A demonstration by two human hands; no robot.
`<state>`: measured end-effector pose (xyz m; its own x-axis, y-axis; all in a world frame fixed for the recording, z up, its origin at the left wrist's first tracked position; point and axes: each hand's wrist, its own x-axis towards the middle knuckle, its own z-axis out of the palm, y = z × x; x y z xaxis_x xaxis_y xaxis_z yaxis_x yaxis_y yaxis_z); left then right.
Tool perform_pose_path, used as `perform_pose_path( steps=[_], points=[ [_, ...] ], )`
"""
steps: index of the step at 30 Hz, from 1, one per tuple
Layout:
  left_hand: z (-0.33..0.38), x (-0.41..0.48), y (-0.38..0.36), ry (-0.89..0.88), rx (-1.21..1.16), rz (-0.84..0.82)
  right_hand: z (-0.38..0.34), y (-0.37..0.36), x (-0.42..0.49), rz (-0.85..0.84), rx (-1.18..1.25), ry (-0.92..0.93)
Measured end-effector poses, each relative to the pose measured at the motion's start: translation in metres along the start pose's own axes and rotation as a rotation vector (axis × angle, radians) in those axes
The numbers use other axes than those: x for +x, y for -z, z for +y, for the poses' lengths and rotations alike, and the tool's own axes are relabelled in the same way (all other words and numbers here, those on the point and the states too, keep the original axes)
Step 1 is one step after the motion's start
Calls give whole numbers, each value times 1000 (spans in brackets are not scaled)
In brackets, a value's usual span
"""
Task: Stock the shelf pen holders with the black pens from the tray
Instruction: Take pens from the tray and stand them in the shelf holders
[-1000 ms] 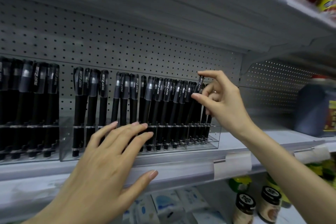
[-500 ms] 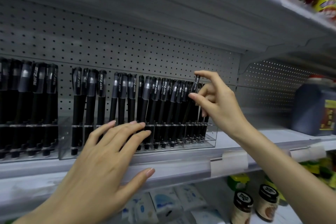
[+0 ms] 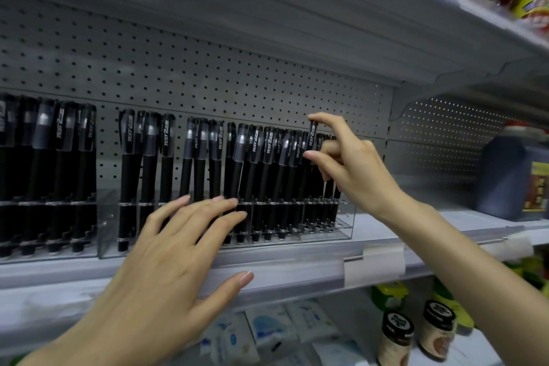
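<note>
A clear acrylic pen holder (image 3: 344, 229) stands on the grey shelf (image 3: 297, 264), filled with upright black pens (image 3: 255, 157). My right hand (image 3: 350, 163) pinches the cap of one black pen (image 3: 312, 135) near the holder's right end, thumb below and forefinger on top; the pen stands a little higher than its neighbours. My left hand (image 3: 172, 258) lies flat with fingers spread against the front of the holder, fingertips on the lower pen barrels. A second holder (image 3: 59, 252) with more black pens stands at the left. No tray is in view.
A pegboard back panel (image 3: 208, 74) rises behind the pens and an upper shelf (image 3: 326, 24) overhangs closely. A dark blue jug (image 3: 511, 175) stands at the right on the same shelf. Below are dark-lidded jars (image 3: 398, 336) and white packets (image 3: 267, 333).
My right hand has shifted slightly left and kept its pinch on the pen cap. The left hand stays pressed on the holder front, barely moved.
</note>
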<state>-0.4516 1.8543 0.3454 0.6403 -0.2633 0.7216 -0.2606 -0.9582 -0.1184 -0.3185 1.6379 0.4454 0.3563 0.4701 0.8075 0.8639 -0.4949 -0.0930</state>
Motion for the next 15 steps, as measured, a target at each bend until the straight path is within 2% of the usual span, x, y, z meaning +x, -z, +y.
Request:
perform_pose_path(
  steps=[4,15],
  points=[
    [0,0,-1,5,4,-2,1,-4,-6,-77,-5,2],
    [0,-3,9,-15,-2,-67,-23,5,-19,-46,71,-79]
  ],
)
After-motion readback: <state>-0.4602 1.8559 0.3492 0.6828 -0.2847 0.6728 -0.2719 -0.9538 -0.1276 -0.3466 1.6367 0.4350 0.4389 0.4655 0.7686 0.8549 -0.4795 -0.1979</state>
